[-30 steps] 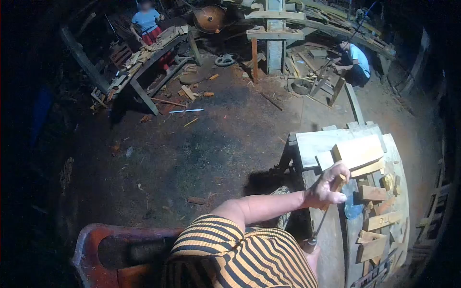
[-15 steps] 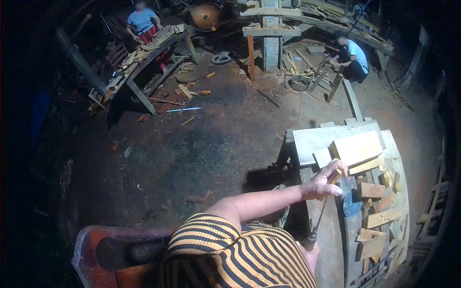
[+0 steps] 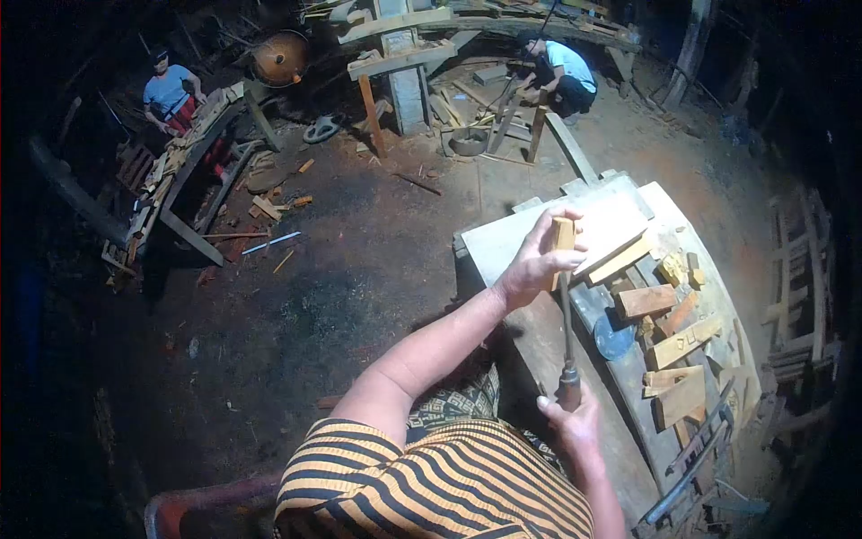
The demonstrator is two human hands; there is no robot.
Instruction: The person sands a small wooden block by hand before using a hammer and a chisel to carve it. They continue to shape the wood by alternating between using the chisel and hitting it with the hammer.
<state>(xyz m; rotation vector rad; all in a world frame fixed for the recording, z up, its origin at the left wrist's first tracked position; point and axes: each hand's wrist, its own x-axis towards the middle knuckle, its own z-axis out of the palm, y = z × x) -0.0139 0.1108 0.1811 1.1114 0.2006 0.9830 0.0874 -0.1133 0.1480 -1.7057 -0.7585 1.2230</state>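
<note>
My left hand (image 3: 532,269) is closed around a small wooden block (image 3: 563,235), holding it up over the workbench (image 3: 536,346). In my right hand (image 3: 576,422) is the wooden handle of a slim file (image 3: 567,328), pointing away from me. Its dark metal shaft runs up to the block's underside at my left fingers. Beyond the left hand lies a large pale board (image 3: 615,220). To the right of the file are a translucent blue disc (image 3: 614,338) and several cut wooden blocks (image 3: 684,343).
A long metal bar tool (image 3: 690,463) lies at the bench's near right. A red chair (image 3: 171,516) is at lower left. One person (image 3: 175,94) stands at a wood-strewn table (image 3: 184,166); another person (image 3: 567,76) crouches at the back. Wood scraps lie on the dirt floor (image 3: 359,242).
The view has shifted, bringing the right hand and forearm more fully into sight. The left hand still holds the block, now more upright, and the file stays in the right hand.
</note>
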